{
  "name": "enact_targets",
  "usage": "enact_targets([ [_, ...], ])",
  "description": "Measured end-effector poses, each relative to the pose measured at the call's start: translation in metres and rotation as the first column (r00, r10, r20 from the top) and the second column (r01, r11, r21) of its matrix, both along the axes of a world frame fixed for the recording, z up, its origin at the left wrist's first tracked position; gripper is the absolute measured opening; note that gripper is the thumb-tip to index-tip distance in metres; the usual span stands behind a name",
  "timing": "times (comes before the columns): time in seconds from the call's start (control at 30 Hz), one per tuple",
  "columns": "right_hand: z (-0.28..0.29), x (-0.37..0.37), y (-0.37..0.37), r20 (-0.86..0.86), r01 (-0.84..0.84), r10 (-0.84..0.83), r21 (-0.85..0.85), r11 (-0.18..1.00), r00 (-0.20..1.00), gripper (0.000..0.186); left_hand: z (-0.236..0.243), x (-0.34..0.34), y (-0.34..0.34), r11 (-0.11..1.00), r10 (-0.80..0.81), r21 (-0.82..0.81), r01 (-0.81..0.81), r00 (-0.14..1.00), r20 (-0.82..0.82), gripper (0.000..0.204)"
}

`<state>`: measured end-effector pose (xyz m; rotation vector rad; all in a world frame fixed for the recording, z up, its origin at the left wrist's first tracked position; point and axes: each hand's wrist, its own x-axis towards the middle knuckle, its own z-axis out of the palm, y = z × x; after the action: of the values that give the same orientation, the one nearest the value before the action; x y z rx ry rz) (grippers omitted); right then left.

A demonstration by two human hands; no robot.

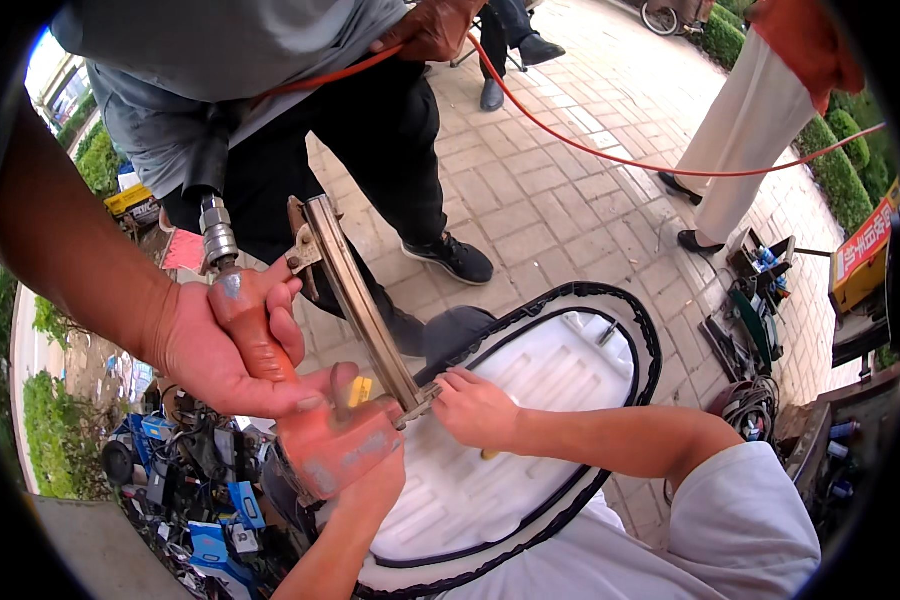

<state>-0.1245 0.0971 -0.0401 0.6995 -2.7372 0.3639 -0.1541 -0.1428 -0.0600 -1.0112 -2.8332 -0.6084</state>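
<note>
An orange, worn air staple gun (325, 450) with a long metal magazine (365, 300) is tilted over a white plastic seat base (530, 400). My left hand (375, 490) clasps the gun's head from below, its fingers mostly hidden behind it. At the nose end of the magazine, the fingers of my right hand (470, 405) are closed in a pinch on a metal part of the gun. Another person's hand (220, 345) reaches in from the left and grips the gun's handle. A black cover edge (660, 370) rings the base, which rests across my lap.
A red air hose (590, 152) crosses the far side at height. That person's legs (380, 150) stand close ahead. Tools and small boxes (210, 550) are heaped at lower left. A toolbox (760, 270) sits to the right, near a person in white trousers (755, 120).
</note>
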Motion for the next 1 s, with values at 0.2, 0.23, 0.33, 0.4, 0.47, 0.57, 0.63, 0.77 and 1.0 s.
enact_targets([
  [0.2,0.004,-0.002,0.0,0.006,-0.015,0.015,0.032,0.999,1.0,0.013,0.024,-0.002,0.011,0.999,-0.026,0.024,0.027,0.999,-0.04,0.011],
  [0.23,0.003,-0.001,0.0,0.014,-0.017,0.016,0.037,0.999,1.0,0.013,0.027,-0.001,0.012,0.999,-0.04,0.002,0.04,0.997,-0.062,0.011],
  [0.33,0.006,0.0,0.002,0.023,-0.02,0.018,0.074,0.997,1.0,0.014,0.042,0.005,0.019,0.984,-0.105,-0.166,0.071,0.973,-0.204,0.012],
  [0.4,0.009,0.0,0.002,0.025,-0.016,0.013,0.118,0.993,1.0,0.014,0.047,0.003,0.02,0.977,-0.143,-0.19,0.098,0.96,-0.239,0.014],
  [0.47,0.011,-0.001,0.001,0.026,-0.019,0.015,0.143,0.989,1.0,0.015,0.049,0.003,0.019,0.974,-0.163,-0.195,0.118,0.958,-0.234,0.015],
  [0.57,0.01,-0.001,0.0,0.007,-0.029,0.028,0.141,0.99,1.0,0.015,0.052,0.004,0.018,0.974,-0.167,-0.181,0.135,0.97,-0.179,0.015],
  [0.63,0.003,-0.002,0.0,-0.031,-0.025,0.029,0.127,0.992,0.999,0.015,0.055,0.004,0.02,0.973,-0.174,-0.181,0.145,0.972,-0.159,0.015],
  [0.77,0.003,-0.001,0.0,0.023,-0.02,0.018,0.095,0.995,1.0,0.017,0.05,0.0,0.02,0.98,-0.195,-0.102,0.173,0.943,-0.271,0.008],
  [1.0,0.005,0.0,0.001,0.051,-0.004,0.001,0.064,0.998,0.999,0.016,0.051,0.002,0.021,0.98,-0.19,-0.111,0.166,0.947,-0.258,0.009],
])
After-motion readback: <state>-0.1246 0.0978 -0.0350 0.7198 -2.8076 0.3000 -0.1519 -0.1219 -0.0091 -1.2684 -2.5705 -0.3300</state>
